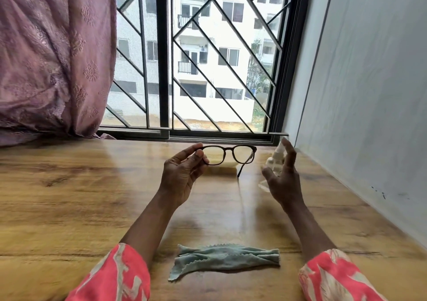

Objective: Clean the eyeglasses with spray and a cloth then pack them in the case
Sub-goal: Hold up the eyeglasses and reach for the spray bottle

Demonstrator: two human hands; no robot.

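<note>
Eyeglasses [230,155]: dark round-rimmed frame, lenses facing the camera, held up above the far middle of the surface [69,208]; left hand [182,173] pinches the frame's left end between thumb and fingertips, palm turned toward the camera; one temple arm hangs down at the frame's right end, its tip close to the surface.
Right hand [283,175]: released, fingers spread and fairly straight, grasping nothing; raised near the far right corner of the surface, just in front of the spray bottle.
Spray bottle [276,159]: clear, pale nozzle at the top; stands upright near the far right corner; blurred and partly hidden by the right hand, so whether the fingers touch it cannot be told.
Cloth [225,260]: pale green, zigzag-cut edges, crumpled into a loose band; lies flat near the near edge of the surface, between the two forearms, touching neither.
Pale cream object [223,164]: low and flat, on the surface behind the eyeglasses near the far edge; possibly the case, though the lenses cover much of it.
Sleeves [115,275]: coral with a pale print, at the near edge, one on each arm.
Surface: wood grain, glossy; pink curtain [53,57] at its far left corner; window grille [208,57] along the far edge; white wall [369,92] along the right edge.
</note>
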